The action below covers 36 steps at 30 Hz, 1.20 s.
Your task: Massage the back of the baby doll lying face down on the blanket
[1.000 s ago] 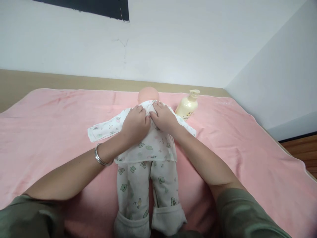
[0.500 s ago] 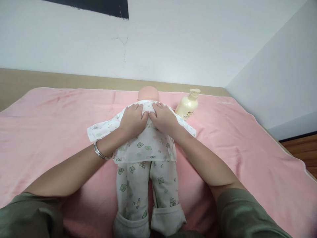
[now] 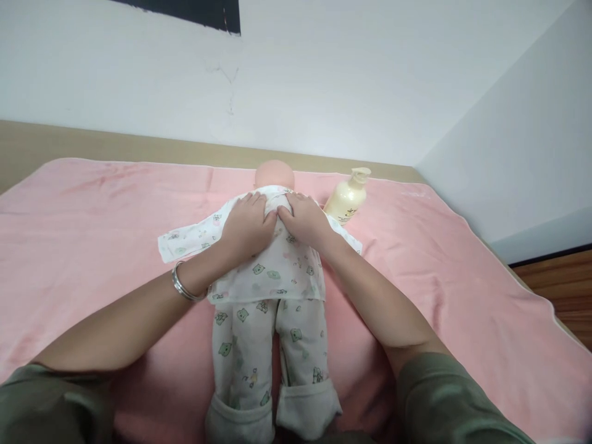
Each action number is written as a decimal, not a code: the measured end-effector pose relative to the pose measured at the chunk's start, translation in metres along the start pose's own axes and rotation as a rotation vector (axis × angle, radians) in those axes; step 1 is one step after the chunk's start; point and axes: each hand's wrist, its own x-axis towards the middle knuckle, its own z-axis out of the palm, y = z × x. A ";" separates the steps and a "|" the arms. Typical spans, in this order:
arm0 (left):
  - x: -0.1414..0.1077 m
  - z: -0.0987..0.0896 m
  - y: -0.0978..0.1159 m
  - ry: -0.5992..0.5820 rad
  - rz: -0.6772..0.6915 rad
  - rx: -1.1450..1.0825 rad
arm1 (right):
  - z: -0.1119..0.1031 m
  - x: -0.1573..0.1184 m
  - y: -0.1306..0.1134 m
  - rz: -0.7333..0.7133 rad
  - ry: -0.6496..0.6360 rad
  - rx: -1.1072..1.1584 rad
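A baby doll (image 3: 274, 174) with a smooth bald head lies stretched out, its feet end toward me; its face does not show. It wears a white printed top (image 3: 277, 271) and matching trousers (image 3: 250, 357) with turned-up cuffs. My left hand (image 3: 250, 223) rests flat on the upper left of the doll's torso, fingers pointing toward the shoulder. On the other side my right hand (image 3: 304, 217) lies the same way. Both thumbs angle inward and nearly meet at the middle. A silver bangle (image 3: 182, 282) circles my left wrist.
A cream pump bottle (image 3: 348, 196) stands tilted in view just beyond the doll's right sleeve. Under everything spreads a pink sheet (image 3: 462, 283). A white wall (image 3: 324, 80) rises behind the tan far edge (image 3: 139, 145), and another wall closes off the right.
The whole view has shifted slightly, so the doll and bottle sit a little further left. Both hands keep their places on the doll's torso.
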 end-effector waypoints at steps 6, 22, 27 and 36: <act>0.009 0.017 -0.016 0.051 -0.044 -0.063 | 0.001 -0.008 -0.009 0.029 0.016 -0.094; 0.006 0.026 -0.019 0.113 -0.049 -0.085 | 0.016 -0.004 -0.010 0.075 0.090 -0.043; -0.010 0.023 -0.004 0.075 -0.033 -0.045 | 0.005 0.005 -0.002 0.056 -0.025 -0.006; 0.021 0.009 -0.024 -0.077 -0.111 -0.166 | 0.013 -0.031 -0.031 -0.174 0.110 -0.179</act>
